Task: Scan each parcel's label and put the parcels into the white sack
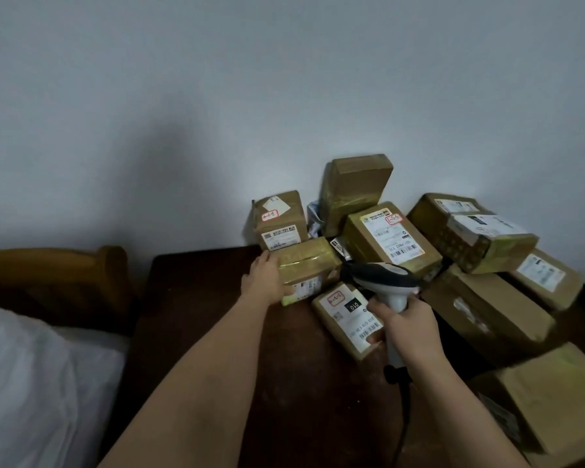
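1. Head view shows the left hand [267, 276] on a small taped box [306, 265] at the front of a pile of parcels [480, 238] on the dark worktop [200, 298].
2. Its fingers wrap the box's near left side.
3. The right hand [404, 320] has its fingers curled round the scanner [385, 282] handle.
4. The box looks stiff and light, with shiny tape that may be slippery, so hold it by two sides.
5. No white sack is clearly seen.
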